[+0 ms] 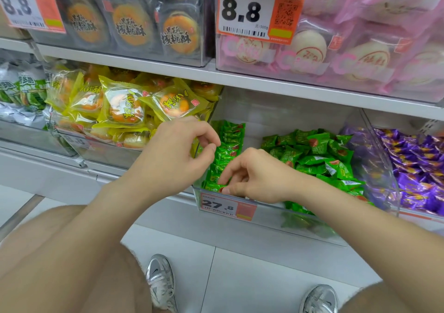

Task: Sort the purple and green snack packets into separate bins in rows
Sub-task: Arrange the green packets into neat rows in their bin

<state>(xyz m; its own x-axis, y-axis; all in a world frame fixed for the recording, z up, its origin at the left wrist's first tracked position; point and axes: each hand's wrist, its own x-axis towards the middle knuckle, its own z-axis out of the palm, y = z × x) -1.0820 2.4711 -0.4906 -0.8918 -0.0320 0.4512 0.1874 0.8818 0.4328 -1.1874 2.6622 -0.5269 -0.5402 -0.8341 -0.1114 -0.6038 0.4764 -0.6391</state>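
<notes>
Pinching a green packet with right hand at row front; curling left hand beside it, grip unclear. Likely early: leaving pile and purple packets loose.

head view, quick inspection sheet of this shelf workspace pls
surface: white shelves holding clear bins
job's things: green packets in one bin, neat row at its left, loose pile at its right; purple packets in the next bin to the right
clutter: yellow packets in the bin to the left; price tag on the green bin's front
hands: right hand pinches one of the green packets at the row's front; left hand curled at the row, grip unclear
cables: nothing seen
surroundings: tiled floor, shoes, pastries above
</notes>
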